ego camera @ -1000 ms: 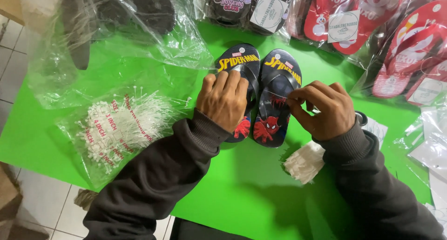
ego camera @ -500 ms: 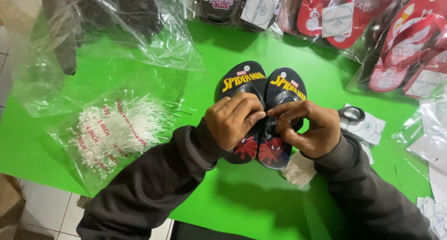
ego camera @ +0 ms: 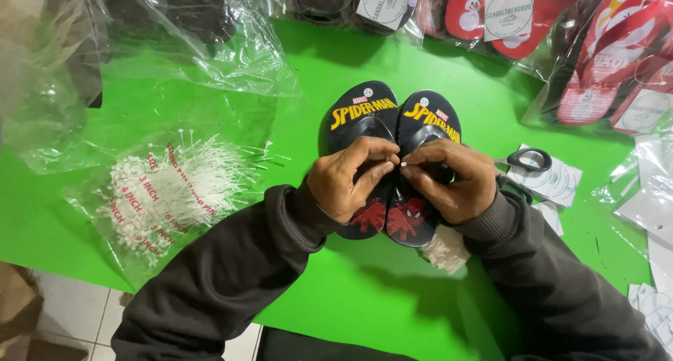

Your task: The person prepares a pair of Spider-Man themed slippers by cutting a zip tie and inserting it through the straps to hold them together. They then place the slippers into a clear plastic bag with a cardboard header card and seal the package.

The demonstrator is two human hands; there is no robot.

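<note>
Both hands have closed in over the flip-flops (ego camera: 392, 161), left hand (ego camera: 347, 182) and right hand (ego camera: 449, 179) fingertips pinching a small white fastener between the straps, joining the pair.

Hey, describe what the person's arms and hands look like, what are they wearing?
Both arms are covered by long, dark charcoal sleeves of a soft, sweatshirt-like fabric, creased along the forearms and ending in ribbed cuffs at the wrists. The left hand and right hand are bare: no gloves show, and no rings or watch can be seen. No markings show on the sleeves.
</note>
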